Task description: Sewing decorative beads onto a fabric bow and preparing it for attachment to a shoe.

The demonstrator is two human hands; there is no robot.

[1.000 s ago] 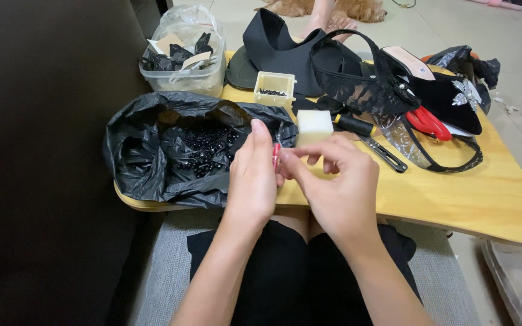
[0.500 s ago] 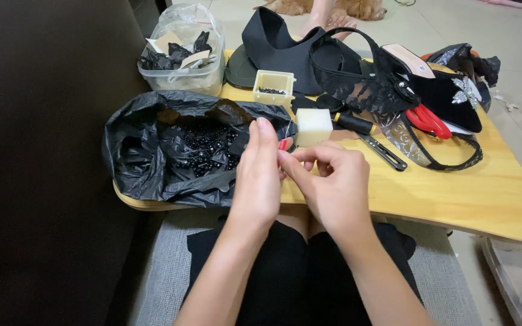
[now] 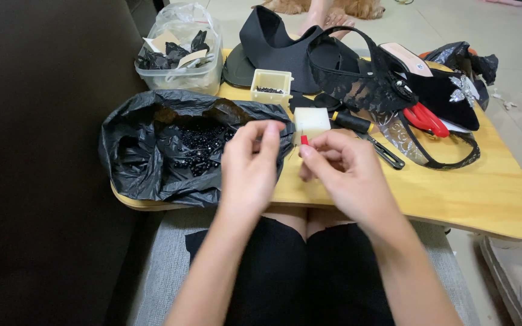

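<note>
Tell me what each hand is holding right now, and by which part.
The right hand pinches a small red piece between its fingertips, by its lower end. The left hand has fingers pinched together, but whether they hold anything cannot be told.

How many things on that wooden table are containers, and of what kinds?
Black plastic bag of black beads, beside the left hand: 1
Clear plastic tub lined with a clear bag: 1
Small cream tray of tiny dark bits: 1
Total: 3
The right hand pinches a small red item.
</note>
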